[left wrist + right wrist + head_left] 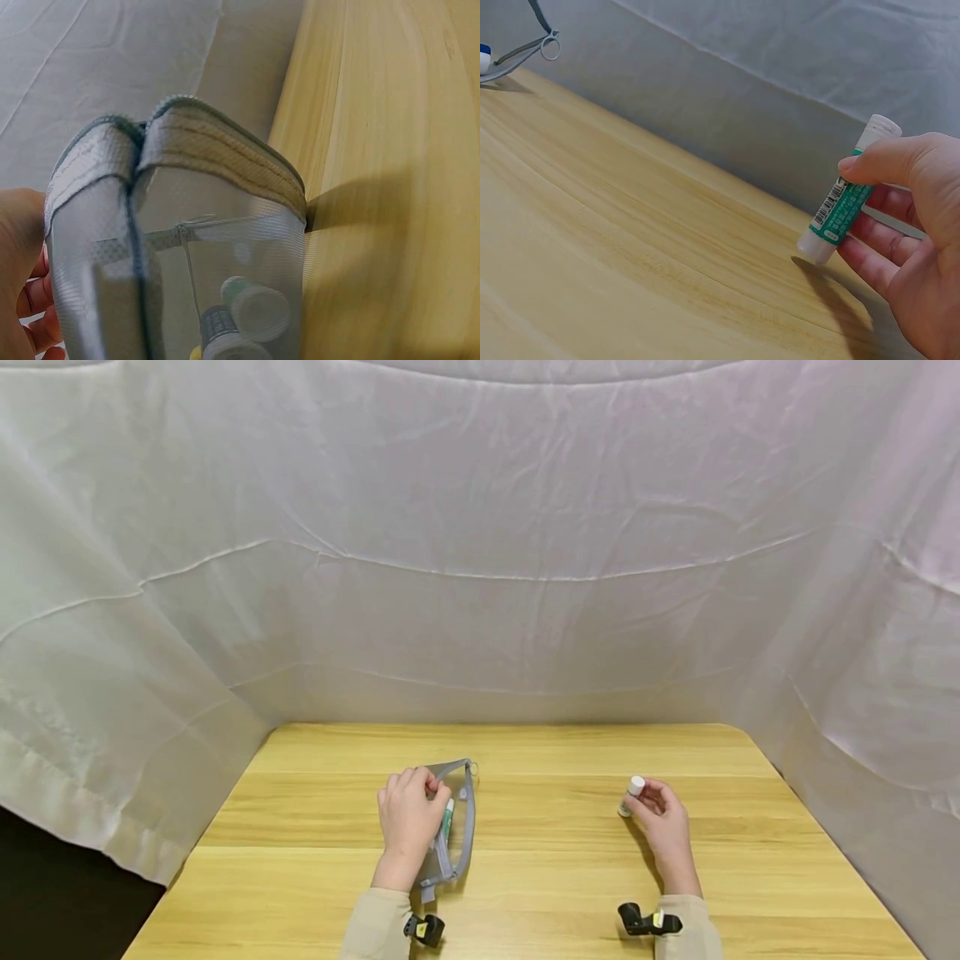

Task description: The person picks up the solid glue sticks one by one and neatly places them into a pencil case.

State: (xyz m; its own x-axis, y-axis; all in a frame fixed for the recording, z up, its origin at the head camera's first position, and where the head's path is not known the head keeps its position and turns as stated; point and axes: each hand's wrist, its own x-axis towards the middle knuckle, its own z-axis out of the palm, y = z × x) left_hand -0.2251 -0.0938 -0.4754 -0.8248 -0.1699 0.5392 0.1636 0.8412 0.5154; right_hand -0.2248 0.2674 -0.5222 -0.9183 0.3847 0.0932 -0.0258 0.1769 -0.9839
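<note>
My right hand [663, 827] pinches a glue stick [844, 196] between thumb and fingers. It has a white cap and a green label with a barcode, and is held tilted, its lower end close to the table top. On the left, my left hand [408, 818] grips the side of a grey mesh zip pouch [469, 827], which gapes open. Inside lie a green-and-white tube [447, 818] and, seen through the mesh in the left wrist view, two round-ended white sticks, one being a white-ended stick [259, 311].
Both hands work over a light wooden table [547, 860]. Pale grey cloth [525, 627] hangs behind it and along both sides. A zip-pull ring [550, 48] hangs at the pouch's end. Black wrist mounts are strapped over beige sleeves [375, 927].
</note>
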